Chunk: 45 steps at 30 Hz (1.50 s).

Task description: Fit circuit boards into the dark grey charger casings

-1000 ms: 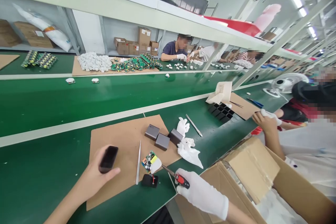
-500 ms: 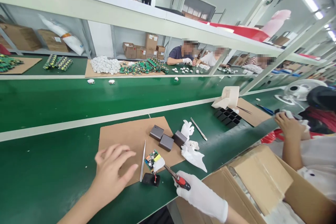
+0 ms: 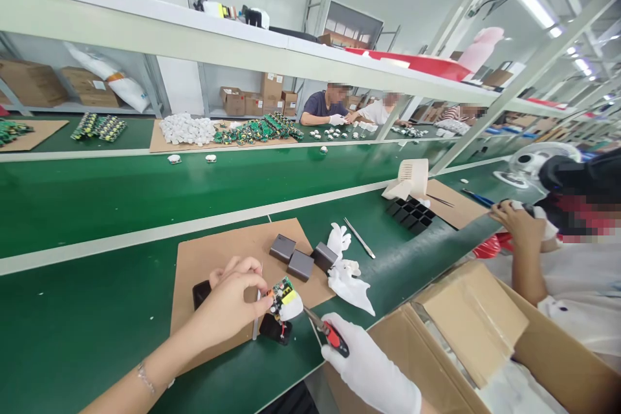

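A small green circuit board (image 3: pixel 284 291) with a yellow-wrapped part lies near the cardboard's front edge. My bare left hand (image 3: pixel 237 291) reaches over the cardboard, thumb and index finger pinched at the board's left edge. Partly behind these fingers lie silver tweezers (image 3: pixel 256 323). A white pad (image 3: pixel 292 308) covers the board's lower right. Red wire runs from there to a black casing part (image 3: pixel 275 330) below. My gloved right hand (image 3: pixel 361 359) is closed around pliers (image 3: pixel 332 335) with red and black handles, their tip close to the white pad. Another black piece (image 3: pixel 200 294) shows left of my left hand.
Three dark boxes (image 3: pixel 301 265) sit on the cardboard (image 3: pixel 233 242), beside white gloves (image 3: pixel 352 288) and more tweezers (image 3: pixel 359 237). A black divided tray (image 3: pixel 411 213) stands farther back. An open carton (image 3: pixel 412 336) is at right, near a co-worker's hand (image 3: pixel 521 223).
My left hand has moved right and its open fingers have closed at the board's left edge. The black piece left of it has come into view. The pliers stay near the white pad.
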Each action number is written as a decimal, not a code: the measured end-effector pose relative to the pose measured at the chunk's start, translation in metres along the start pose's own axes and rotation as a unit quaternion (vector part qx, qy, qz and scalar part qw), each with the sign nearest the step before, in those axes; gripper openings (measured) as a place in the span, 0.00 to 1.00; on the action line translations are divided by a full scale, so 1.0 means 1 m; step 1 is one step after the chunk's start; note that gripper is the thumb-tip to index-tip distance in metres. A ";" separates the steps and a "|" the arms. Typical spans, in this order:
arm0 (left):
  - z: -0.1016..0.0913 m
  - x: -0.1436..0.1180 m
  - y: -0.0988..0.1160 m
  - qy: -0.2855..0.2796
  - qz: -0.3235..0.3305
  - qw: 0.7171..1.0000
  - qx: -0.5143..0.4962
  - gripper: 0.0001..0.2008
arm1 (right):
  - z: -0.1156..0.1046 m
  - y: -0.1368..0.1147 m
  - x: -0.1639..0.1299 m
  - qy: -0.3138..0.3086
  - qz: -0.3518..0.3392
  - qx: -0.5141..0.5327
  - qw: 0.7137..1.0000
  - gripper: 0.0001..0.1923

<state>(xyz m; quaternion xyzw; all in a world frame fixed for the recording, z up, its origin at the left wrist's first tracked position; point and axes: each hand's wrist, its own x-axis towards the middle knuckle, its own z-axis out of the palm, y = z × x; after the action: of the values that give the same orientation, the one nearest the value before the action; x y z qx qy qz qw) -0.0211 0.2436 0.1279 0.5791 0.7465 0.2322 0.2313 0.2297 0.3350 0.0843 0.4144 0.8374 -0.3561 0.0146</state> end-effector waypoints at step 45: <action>-0.073 -0.007 -0.016 0.008 0.273 0.927 0.256 0.18 | 0.026 0.005 0.027 0.093 -0.077 -0.116 0.986 0.16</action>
<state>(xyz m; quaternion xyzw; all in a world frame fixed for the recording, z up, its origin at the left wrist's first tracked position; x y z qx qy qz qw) -0.0760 0.2280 0.1760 0.7983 0.5951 0.0922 -0.0029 0.2081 0.3397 0.0532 0.3753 0.9003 -0.2164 -0.0428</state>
